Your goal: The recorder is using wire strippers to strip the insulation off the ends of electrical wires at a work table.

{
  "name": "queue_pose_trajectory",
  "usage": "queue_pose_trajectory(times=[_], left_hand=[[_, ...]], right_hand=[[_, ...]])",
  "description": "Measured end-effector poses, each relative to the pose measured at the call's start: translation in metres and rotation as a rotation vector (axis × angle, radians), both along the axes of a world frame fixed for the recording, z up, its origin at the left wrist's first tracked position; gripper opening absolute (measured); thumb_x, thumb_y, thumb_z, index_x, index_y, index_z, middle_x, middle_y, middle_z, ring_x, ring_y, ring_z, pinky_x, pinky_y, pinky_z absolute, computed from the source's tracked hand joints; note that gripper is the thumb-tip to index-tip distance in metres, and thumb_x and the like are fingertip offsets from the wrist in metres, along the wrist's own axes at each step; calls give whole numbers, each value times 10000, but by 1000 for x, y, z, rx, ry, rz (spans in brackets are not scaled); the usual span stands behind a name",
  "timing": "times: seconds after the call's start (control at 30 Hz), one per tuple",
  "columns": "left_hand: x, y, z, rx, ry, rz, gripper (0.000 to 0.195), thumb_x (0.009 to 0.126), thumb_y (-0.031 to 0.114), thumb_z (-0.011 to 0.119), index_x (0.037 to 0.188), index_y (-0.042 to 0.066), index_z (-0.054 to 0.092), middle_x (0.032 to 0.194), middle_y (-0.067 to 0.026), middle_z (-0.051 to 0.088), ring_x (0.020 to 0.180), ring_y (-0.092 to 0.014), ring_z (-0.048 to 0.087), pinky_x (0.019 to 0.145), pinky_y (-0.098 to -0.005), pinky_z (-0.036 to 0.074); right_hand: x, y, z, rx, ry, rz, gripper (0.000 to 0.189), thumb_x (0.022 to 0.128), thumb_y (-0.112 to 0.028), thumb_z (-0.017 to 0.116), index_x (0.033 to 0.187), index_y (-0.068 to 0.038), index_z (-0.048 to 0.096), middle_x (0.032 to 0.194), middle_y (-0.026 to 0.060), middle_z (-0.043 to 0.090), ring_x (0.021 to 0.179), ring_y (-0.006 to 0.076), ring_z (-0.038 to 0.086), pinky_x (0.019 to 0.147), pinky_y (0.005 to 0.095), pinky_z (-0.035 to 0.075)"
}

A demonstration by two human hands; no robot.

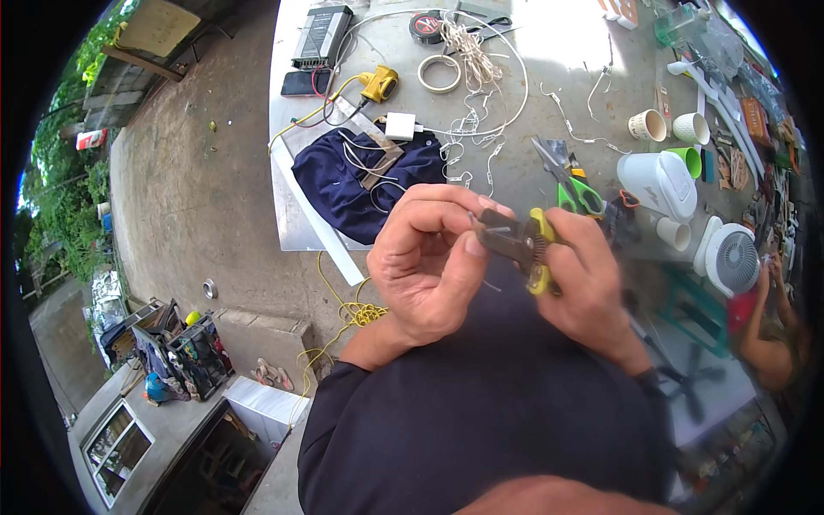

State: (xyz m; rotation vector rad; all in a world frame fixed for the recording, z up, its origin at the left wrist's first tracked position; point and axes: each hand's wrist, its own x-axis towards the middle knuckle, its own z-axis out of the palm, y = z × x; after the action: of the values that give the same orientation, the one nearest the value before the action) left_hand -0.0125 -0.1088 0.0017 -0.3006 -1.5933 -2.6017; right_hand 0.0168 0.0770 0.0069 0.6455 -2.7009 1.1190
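My right hand (579,277) grips wire strippers (524,241) with yellow-edged handles, their dark jaws pointing towards my left hand. Between the thumb and fingertips of my left hand (428,257) is a thin wire (496,229), which runs at the jaws; whether they bite on it cannot be told. A dark blue cloth (322,187) lies on the metal-topped table just beyond, with a metal square (380,164) and loose pale wires on it. Strings of small white LED modules (492,167) lie beside the cloth. Green-handled scissors (579,193) rest past my right hand.
A yellow extension socket (378,84), a white adapter (400,126), a power supply (323,35), a tape roll (440,73) and a tape measure (426,27) stand on the table. Cups (647,125), a white jug (656,183) and a fan (734,257) are at right, near another person (769,341).
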Motion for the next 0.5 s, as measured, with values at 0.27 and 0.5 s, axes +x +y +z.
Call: queue_pose_trajectory(times=[0.27, 0.5], left_hand=[[-2, 4, 1, -33, -56, 22, 120, 979, 7, 507, 1088, -30, 540, 1115, -173, 559, 898, -198, 639, 756, -351, 610], [0, 7, 0, 62, -145, -2, 185, 944, 5, 526, 1127, -26, 514, 1063, -124, 525, 793, -105, 513, 599, -237, 457]], right_hand=[[-1, 1, -8, -227, -129, 25, 499, 669, 64, 797, 1049, -14, 483, 1161, 227, 623, 917, 381, 654, 769, 425, 538], [-4, 3, -6, -274, -201, 59, 456, 762, 6, 817, 1057, -22, 470, 1154, 201, 638, 894, 334, 660, 732, 386, 552]])
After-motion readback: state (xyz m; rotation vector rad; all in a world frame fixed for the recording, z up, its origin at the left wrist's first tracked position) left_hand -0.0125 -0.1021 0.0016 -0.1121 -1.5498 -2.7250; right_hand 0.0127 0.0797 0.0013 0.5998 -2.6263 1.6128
